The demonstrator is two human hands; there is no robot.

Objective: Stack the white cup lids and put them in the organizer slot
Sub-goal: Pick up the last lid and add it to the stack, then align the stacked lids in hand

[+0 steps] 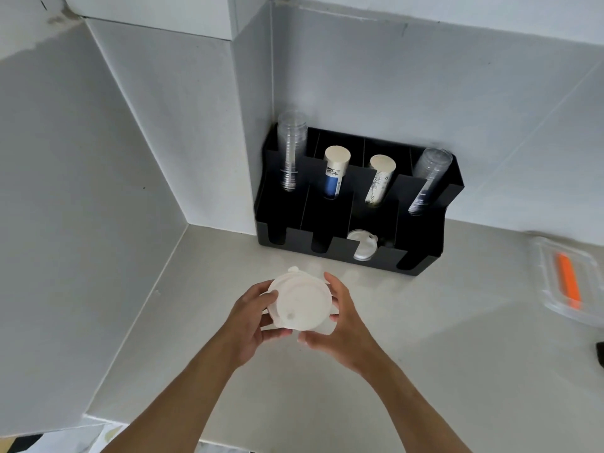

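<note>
Far left is bare wall w/ a corner running down to the tabletop [425,371]. Near centre, the left hand [251,325] grips the stack of white cup lids [300,304] on its left edge, fingers [273,297] curled over the rim and thumb under. The right hand [343,322] cups the opposite edge, fingers wrapped round the far right side, thumb near the bottom. Both hands are closed on the lids, which sit in the air above the tabletop, just short of the black organizer [421,237]. The stack looks slightly uneven; a tab pokes out at the far left edge, so the lids prob. aren't fully nested yet.

Further right and farther away, the organizer stands against the wall. Its back row holds clear cups [292,148] at left, two paper cup stacks [336,171] in the middle, and more clear cups at right. In the front row, third slot from the left, one white lid [362,245] already sits; the other front slots look empty. Far right, a clear container [568,282] w/ something orange inside rests on the tabletop.

Risks: if the stack goes in misaligned, a protruding tab could catch on a slot divider and spill lids. A loose squeeze could let bottom lids slip out. Picking a diff. slot from the one already holding a lid would split the set.
</note>
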